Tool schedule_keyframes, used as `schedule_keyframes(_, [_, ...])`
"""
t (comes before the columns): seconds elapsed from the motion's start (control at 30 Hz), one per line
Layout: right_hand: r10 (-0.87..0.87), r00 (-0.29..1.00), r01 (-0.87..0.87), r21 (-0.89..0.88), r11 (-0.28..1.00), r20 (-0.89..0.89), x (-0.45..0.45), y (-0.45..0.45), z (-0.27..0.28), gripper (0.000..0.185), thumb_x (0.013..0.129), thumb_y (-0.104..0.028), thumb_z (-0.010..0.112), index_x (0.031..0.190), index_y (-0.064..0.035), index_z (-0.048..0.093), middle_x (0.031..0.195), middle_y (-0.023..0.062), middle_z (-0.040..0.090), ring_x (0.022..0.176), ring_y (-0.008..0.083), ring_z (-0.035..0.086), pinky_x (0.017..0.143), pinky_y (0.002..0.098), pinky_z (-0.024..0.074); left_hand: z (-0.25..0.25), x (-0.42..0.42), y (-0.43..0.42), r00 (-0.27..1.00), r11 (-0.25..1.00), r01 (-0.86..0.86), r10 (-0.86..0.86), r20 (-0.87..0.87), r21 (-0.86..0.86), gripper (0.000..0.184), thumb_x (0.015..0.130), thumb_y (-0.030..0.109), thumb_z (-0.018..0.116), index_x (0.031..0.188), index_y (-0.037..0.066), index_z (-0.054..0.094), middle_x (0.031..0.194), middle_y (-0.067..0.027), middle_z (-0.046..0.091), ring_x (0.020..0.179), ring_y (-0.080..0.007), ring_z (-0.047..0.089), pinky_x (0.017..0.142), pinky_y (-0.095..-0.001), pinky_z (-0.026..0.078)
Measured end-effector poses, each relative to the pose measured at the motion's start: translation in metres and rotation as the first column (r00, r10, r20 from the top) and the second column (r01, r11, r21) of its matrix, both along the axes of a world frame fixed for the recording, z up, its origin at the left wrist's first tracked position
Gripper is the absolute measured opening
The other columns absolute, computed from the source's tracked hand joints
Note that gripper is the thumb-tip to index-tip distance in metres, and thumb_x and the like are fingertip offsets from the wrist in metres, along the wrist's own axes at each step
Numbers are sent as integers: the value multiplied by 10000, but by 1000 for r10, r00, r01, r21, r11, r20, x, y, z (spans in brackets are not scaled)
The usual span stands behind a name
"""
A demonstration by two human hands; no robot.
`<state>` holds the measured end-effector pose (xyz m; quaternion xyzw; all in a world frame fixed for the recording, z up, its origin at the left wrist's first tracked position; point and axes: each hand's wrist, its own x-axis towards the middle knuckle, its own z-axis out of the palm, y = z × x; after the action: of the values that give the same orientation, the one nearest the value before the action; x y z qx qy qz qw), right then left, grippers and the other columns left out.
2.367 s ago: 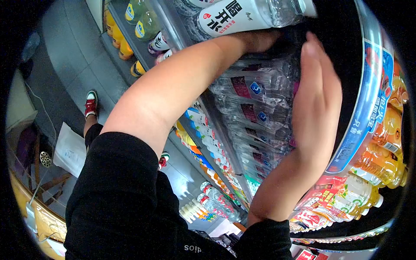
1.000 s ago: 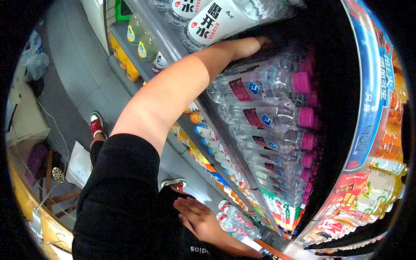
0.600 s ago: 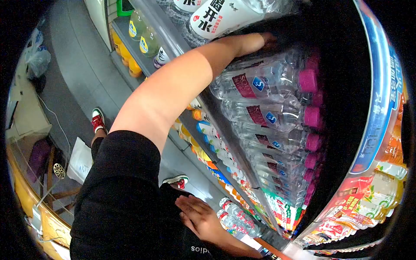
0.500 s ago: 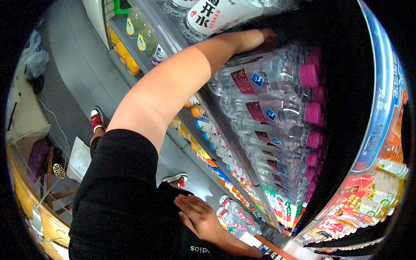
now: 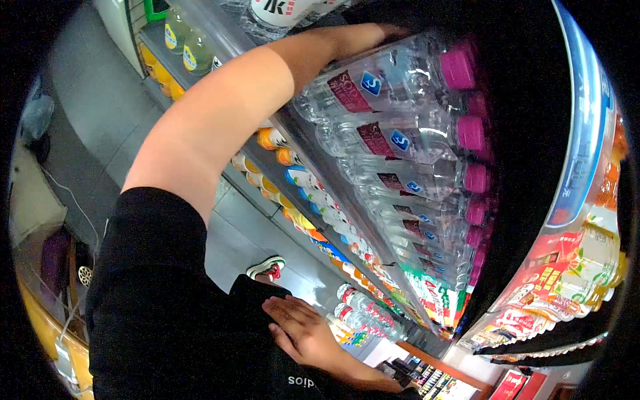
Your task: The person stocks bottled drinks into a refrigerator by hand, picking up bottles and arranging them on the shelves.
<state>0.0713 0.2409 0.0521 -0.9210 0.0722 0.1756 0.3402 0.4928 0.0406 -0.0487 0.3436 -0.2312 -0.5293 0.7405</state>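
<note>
My left hand reaches deep into a dark shelf, just beyond the nearest clear plastic water bottle. Shadow hides its fingers, so I cannot tell whether they grip anything. Behind that bottle runs a row of similar ones with magenta caps and dark red labels. On the other side of my left forearm is a white-labelled bottle, cut off by the frame. My right hand rests against my black clothing, fingers extended and loosely bent, thumb apart, with nothing visible in it.
The grey shelf edge runs diagonally past my left arm. Lower shelves hold several colourful bottles. A blue price strip borders the shelf above, where orange and yellow drinks stand. Packs of bottled water sit on the tiled floor.
The view has shifted, so the bottle row and my left arm appear further up and left. My left hand is still inside the shelf. My right hand has barely moved.
</note>
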Motion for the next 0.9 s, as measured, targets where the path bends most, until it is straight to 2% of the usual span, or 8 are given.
schedule_keyframes(0.2, [-98, 994, 98, -1, 995, 44, -11, 12, -29, 322, 851, -138, 595, 1135, 12, 575, 1136, 166, 602, 1060, 314, 580, 967, 416, 434, -22, -10, 24, 986, 933, 151, -121, 111, -328, 382, 936, 366, 414, 1083, 84, 625, 1078, -82, 637, 841, -217, 623, 765, -341, 502])
schedule_keyframes(0.4, [-69, 988, 54, 107, 993, 140, -23, 32, -85, 324, 877, -178, 552, 1136, 16, 558, 1111, 172, 603, 1019, 327, 574, 912, 419, 448, -28, 23, 28, 992, 990, 109, -102, 74, -95, 384, 937, 370, 414, 1092, 85, 619, 1073, -80, 638, 841, -218, 622, 769, -347, 500])
schedule_keyframes(0.47, [-82, 978, 67, 84, 994, 190, -25, 31, -97, 323, 881, -189, 547, 1128, 20, 560, 1110, 178, 603, 1016, 327, 573, 914, 418, 445, -26, 33, 29, 995, 997, 68, -66, 81, -29, 384, 937, 371, 414, 1094, 85, 617, 1071, -80, 638, 841, -218, 622, 771, -349, 499])
schedule_keyframes(0.53, [-63, 991, 54, 84, 995, 118, -31, 32, -112, 325, 889, -198, 537, 1128, 21, 559, 1101, 184, 607, 1023, 330, 571, 926, 419, 437, -21, 40, 34, 995, 999, 38, -40, 97, 21, 385, 937, 372, 414, 1097, 85, 614, 1070, -79, 638, 842, -218, 621, 772, -351, 499])
schedule_keyframes(0.73, [-130, 973, 110, 109, 988, 192, -29, 39, -160, 330, 902, -226, 511, 1110, 26, 557, 1078, 185, 616, 984, 349, 584, 907, 425, 441, -2, 48, 36, 989, 991, -35, 15, 149, 132, 387, 938, 376, 414, 1106, 87, 608, 1065, -78, 639, 842, -219, 620, 776, -357, 496])
schedule_keyframes(0.8, [-55, 994, 44, 122, 992, 95, -25, 48, -177, 312, 906, -230, 501, 1079, 22, 562, 1051, 185, 619, 951, 350, 586, 874, 429, 450, 2, 47, 36, 984, 987, -57, 29, 178, 151, 388, 938, 378, 414, 1108, 87, 606, 1063, -77, 639, 842, -219, 620, 777, -359, 495])
schedule_keyframes(0.87, [-69, 986, 49, 131, 990, 151, -22, 61, -200, 313, 907, -239, 496, 1071, 20, 557, 1007, 178, 622, 921, 348, 587, 845, 429, 457, 7, 45, 39, 979, 983, -74, 40, 199, 166, 388, 939, 379, 414, 1111, 87, 604, 1062, -77, 639, 842, -219, 620, 778, -361, 495])
schedule_keyframes(0.9, [12, 992, -28, 129, 991, 125, -20, 66, -208, 318, 908, -249, 491, 1067, 19, 554, 989, 178, 623, 910, 347, 589, 832, 432, 461, 7, 44, 41, 977, 981, -83, 46, 208, 173, 389, 939, 379, 414, 1113, 87, 603, 1061, -76, 639, 842, -219, 620, 779, -362, 494])
